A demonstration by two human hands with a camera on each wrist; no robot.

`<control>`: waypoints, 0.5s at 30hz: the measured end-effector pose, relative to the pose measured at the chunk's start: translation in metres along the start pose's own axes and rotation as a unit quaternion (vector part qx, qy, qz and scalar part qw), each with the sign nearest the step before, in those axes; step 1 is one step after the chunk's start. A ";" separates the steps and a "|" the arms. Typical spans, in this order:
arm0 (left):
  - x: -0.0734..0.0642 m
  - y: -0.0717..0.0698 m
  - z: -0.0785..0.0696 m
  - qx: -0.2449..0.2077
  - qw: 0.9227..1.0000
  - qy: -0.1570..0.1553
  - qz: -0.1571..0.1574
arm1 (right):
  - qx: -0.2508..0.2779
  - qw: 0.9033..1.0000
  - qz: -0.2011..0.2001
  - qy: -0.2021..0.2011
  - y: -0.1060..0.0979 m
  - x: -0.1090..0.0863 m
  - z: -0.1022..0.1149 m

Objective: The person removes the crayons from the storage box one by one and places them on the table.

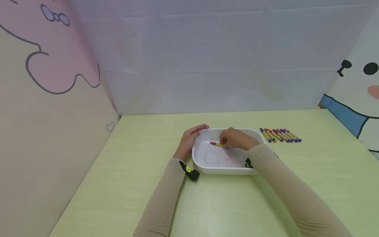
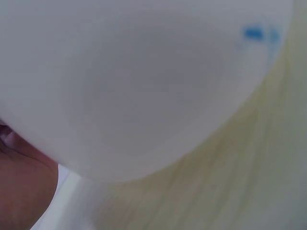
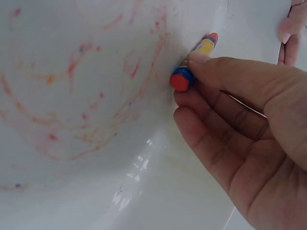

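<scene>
My right hand (image 1: 237, 138) reaches into a white plastic tray (image 1: 207, 170) and pinches a crayon (image 1: 215, 144) between thumb and fingers. The crayon has red ends, a yellow wrapper and blue bands; the right wrist view shows its flat end (image 3: 180, 81) close up, low over the tray's floor. At the tray's left side, my left hand (image 1: 187, 142) grips the rim, its thumb over the edge and its fingers along the outside. The left wrist view is mostly filled by the tray's blurred white wall (image 2: 144, 96).
Several crayons (image 1: 279, 135) lie in a slanted row on the pale green table (image 1: 142, 138), just right of the tray. Red and orange marks (image 3: 72, 67) streak the tray floor. A white sheet (image 1: 207, 62) hangs behind the table, with printed panels on either side.
</scene>
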State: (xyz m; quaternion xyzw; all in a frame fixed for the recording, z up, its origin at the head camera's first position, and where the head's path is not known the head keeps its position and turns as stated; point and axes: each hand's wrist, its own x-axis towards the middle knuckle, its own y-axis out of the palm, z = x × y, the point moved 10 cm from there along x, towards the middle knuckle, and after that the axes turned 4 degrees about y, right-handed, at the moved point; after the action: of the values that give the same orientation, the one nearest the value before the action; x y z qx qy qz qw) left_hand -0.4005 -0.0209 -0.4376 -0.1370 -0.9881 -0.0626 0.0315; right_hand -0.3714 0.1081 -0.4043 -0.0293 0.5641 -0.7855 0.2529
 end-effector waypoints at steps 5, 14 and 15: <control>0.001 -0.001 -0.001 0.004 1.000 0.003 -0.003 | 0.006 1.000 0.009 0.009 0.000 0.001 -0.001; 0.000 -0.002 -0.001 0.010 1.000 -0.002 -0.007 | 0.013 1.000 0.019 -0.007 -0.004 -0.004 0.002; 0.000 -0.002 -0.001 0.012 1.000 -0.003 -0.007 | 0.009 1.000 0.016 -0.016 -0.006 -0.005 0.003</control>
State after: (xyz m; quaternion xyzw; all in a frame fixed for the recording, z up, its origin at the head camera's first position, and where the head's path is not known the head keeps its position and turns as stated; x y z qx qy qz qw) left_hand -0.4007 -0.0228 -0.4370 -0.1302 -0.9897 -0.0507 0.0297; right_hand -0.3676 0.1088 -0.3966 -0.0301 0.5535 -0.7857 0.2747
